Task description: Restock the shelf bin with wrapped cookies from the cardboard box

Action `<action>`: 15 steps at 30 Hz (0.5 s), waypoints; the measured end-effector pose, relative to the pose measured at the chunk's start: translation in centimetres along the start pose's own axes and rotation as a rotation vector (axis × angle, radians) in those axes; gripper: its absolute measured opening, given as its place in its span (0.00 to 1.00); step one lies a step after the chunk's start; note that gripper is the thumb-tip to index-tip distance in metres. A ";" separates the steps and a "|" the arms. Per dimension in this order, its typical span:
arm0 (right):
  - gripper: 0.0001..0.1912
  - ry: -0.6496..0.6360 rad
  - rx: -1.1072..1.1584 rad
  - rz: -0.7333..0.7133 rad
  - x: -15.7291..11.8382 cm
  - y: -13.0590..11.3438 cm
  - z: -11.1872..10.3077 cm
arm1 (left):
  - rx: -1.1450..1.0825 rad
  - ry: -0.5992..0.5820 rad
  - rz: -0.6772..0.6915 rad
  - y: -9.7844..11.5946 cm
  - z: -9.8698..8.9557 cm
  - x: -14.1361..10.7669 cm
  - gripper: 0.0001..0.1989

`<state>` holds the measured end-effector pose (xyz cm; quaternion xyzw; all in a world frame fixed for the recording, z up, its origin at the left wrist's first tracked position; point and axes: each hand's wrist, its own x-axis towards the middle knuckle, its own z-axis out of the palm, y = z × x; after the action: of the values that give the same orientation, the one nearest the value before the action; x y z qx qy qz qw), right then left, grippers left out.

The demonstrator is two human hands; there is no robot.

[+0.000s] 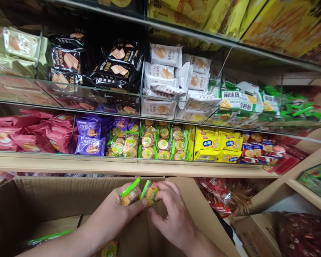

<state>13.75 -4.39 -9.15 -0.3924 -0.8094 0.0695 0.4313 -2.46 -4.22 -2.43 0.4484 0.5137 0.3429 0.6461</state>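
Above an open cardboard box (69, 192), my left hand (117, 210) is closed on a small clear packet of biscuits (130, 192) with a green edge. My right hand (173, 214) has its fingers curled round the right side of a second green-edged biscuit packet (151, 194). The tip of my left thumb touches the lower left of that second packet. Similar biscuit packets (163, 144) stand in rows in a glass-fronted shelf compartment beyond my hands. Inside the box, another packet (109, 248) shows below my left forearm.
Purple packets (89, 145), pink packets (29, 135) and yellow packets (207, 142) fill the lower shelf. Black packets (69, 60) and white packets (163, 73) lie on the shelf above. At the lower right are another carton (256, 235) and a dark red bag (305, 235).
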 end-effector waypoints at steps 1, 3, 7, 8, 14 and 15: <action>0.12 0.026 -0.019 -0.018 0.4 0.2 -0.3 | 0.079 -0.001 0.028 0.0 0.0 -0.1 0.11; 0.11 0.145 -0.117 -0.051 1.9 1.2 -1.3 | 0.209 0.008 0.089 0.0 -0.1 -0.3 0.12; 0.10 0.406 -0.478 -0.055 6.7 5.2 -4.1 | 0.263 0.000 0.150 -0.3 -0.2 -0.7 0.13; 0.10 0.388 -0.568 -0.053 8.0 6.2 -4.7 | 0.267 -0.013 0.152 -0.4 -0.2 -0.7 0.12; 0.09 0.115 -1.033 0.045 12.7 8.5 -5.7 | 0.369 -0.095 0.111 -2.0 -0.1 -0.9 0.12; 0.09 0.093 -1.077 0.069 12.9 8.4 -5.6 | 0.367 -0.098 0.097 -2.3 -0.1 -0.8 0.11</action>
<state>18.64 9.08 -1.17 -0.5870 -0.6972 -0.3584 0.2022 -2.84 -5.80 -4.33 0.5992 0.5132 0.2521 0.5604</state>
